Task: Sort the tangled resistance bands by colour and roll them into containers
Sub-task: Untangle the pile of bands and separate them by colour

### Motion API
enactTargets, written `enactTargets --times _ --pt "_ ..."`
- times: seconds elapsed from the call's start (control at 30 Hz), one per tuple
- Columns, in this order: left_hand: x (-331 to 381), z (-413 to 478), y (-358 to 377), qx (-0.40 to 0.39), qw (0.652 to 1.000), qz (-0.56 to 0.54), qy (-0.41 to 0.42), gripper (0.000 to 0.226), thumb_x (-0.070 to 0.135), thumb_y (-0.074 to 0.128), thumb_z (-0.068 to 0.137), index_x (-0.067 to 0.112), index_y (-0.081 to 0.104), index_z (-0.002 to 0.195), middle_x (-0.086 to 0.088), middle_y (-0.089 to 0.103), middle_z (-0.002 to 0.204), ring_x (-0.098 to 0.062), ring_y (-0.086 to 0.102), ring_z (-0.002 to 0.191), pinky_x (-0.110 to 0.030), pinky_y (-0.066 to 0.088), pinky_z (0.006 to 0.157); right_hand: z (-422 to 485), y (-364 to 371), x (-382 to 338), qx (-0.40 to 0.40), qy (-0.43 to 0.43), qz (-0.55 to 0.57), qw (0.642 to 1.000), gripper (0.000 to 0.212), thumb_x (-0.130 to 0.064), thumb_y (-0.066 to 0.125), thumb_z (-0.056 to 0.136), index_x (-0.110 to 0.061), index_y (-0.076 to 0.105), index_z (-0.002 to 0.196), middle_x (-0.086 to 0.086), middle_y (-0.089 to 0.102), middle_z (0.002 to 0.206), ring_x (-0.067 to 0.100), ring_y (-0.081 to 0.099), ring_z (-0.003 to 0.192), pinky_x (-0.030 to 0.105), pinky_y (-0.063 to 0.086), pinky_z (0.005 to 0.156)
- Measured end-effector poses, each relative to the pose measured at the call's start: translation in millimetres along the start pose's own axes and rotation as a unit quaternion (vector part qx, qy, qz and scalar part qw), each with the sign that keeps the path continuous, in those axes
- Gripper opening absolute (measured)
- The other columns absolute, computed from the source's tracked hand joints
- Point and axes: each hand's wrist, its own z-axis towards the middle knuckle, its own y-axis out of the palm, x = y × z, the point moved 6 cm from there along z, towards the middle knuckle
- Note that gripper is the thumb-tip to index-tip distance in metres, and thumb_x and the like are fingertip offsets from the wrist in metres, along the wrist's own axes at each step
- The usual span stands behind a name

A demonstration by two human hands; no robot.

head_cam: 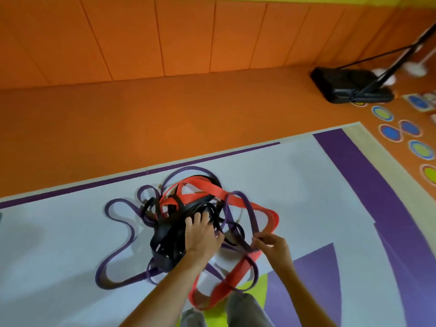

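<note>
2 hands, apart: left hand (203,234) presses flat on the black bands (165,232) to steady the pile (179,208); right hand (274,246) pinches, I think, the red band (269,217) to free it.

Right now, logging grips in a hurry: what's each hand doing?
Left hand: on the black bands, grip cannot be told.
Right hand: pinching the red band.

Band tangle (165,232) on floor mat (295,185), centre. Left grip (203,234) atop tangle; right grip (273,246) at its right edge. Stand base (349,86) far right, near padded wall (165,38).
</note>
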Motion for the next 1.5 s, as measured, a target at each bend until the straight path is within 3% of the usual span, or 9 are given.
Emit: enactTargets --times 0.1,0.2,0.4,0.57,0.77,0.9,1.07,1.2,1.5 --pt "7.9 16.4 -3.0 -0.009 0.997 -0.056 -0.057 0.055 0.061 0.045 0.1 0.02 0.079 0.115 -0.001 0.058 0.138 -0.028 0.054 0.124 -0.048 0.036 0.101 -8.7 -22.4 -2.8 -0.008 -0.023 0.046 0.999 0.014 -0.027 0.082 0.092 -0.026 0.084 0.078 -0.004 0.08 0.074 0.006 0.072 0.072 0.024 0.053 0.074" --pt "2.2 28.6 11.2 -0.093 0.976 -0.139 -0.143 0.056 0.061 0.05 0.101 0.019 0.07 0.131 -0.006 0.051 0.151 -0.032 0.051 0.135 -0.049 0.038 0.109 -6.1 -35.5 -4.5 -0.034 -0.009 0.111 0.993 0.023 -0.02 0.083 0.091 -0.031 0.072 0.109 -0.002 0.077 0.069 0.006 0.068 0.063 0.016 0.05 0.066" --pt "-7.9 39.1 4.3 -0.043 0.944 -0.267 -0.186 0.02 0.038 0.066 0.096 0.022 0.077 0.093 -0.007 0.063 0.127 -0.033 0.059 0.122 -0.045 0.046 0.1 32.0 -31.8 -1.3 -0.156 0.097 0.086 0.979 0.026 -0.021 0.076 0.097 -0.007 0.078 0.12 0.005 0.073 0.082 0.016 0.069 0.076 0.038 0.062 0.085" --pt "-25.2 25.1 -22.3 0.039 0.838 -0.494 -0.227 0.025 0.023 0.076 0.093 0.014 0.062 0.075 -0.007 0.07 0.073 -0.026 0.068 0.076 -0.047 0.055 0.084 63.5 -35.6 -21.1 -0.252 -0.027 0.105 0.962 0.018 0.011 0.071 0.092 0.013 0.073 0.11 0.013 0.071 0.099 0.023 0.065 0.093 0.034 0.053 0.088" --pt "-34.2 -0.4 -46.1 0.113 0.821 -0.508 -0.234 0.007 0.022 0.079 0.092 0.02 0.073 0.096 0.013 0.077 0.088 0.004 0.07 0.085 -0.015 0.05 0.075 93.6 -19.2 -44.0 -0.38 -0.103 0.025 0.919 0.012 -0.005 0.081 0.091 -0.01 0.081 0.101 -0.012 0.075 0.094 0.003 0.068 0.086 0.012 0.048 0.078" --pt "-24.3 -15.3 -53.5 0.095 0.82 -0.534 -0.183 0.011 0.019 0.08 0.094 0.015 0.077 0.104 0.01 0.081 0.099 0.005 0.073 0.094 -0.02 0.057 0.09 112.4 12.1 -65.4 -0.376 -0.134 -0.01 0.917 0.023 -0.005 0.084 0.088 -0.018 0.083 0.107 -0.016 0.075 0.099 -0.012 0.065 0.086 0.005 0.046 0.079" --pt "2.7 -31.9 -51.1 0.024 0.778 -0.612 -0.14 0.003 0.013 0.075 0.099 0.011 0.074 0.101 -0.007 0.079 0.102 -0.024 0.077 0.103 -0.049 0.064 0.094 104.3 62.9 -99.6 -0.375 -0.216 -0.068 0.899 0.023 -0.003 0.082 0.088 -0.01 0.084 0.109 0.011 0.079 0.099 0.017 0.07 0.082 0.025 0.051 0.078" --pt "9.7 -36.1 -52.3 0.028 0.782 -0.608 -0.135 0.011 0.005 0.075 0.096 0.016 0.077 0.099 0.004 0.08 0.092 -0.019 0.078 0.091 -0.041 0.065 0.09 93.3 91.4 -110.3 -0.315 -0.238 -0.062 0.917 0.028 0.0 0.078 0.089 -0.01 0.081 0.114 0.005 0.076 0.103 0.021 0.071 0.088 0.005 0.046 0.073" --pt "-4.3 -33.3 -48.1 -0.03 0.773 -0.627 -0.09 0.021 -0.001 0.068 0.099 -0.003 0.071 0.119 -0.025 0.074 0.115 -0.036 0.073 0.111 -0.04 0.061 0.101 106.7 69.2 -77.3 -0.061 -0.007 -0.003 0.998 0.024 -0.024 0.087 0.086 -0.011 0.073 0.071 0.003 0.072 0.066 0.023 0.067 0.061 0.031 0.049 0.056"
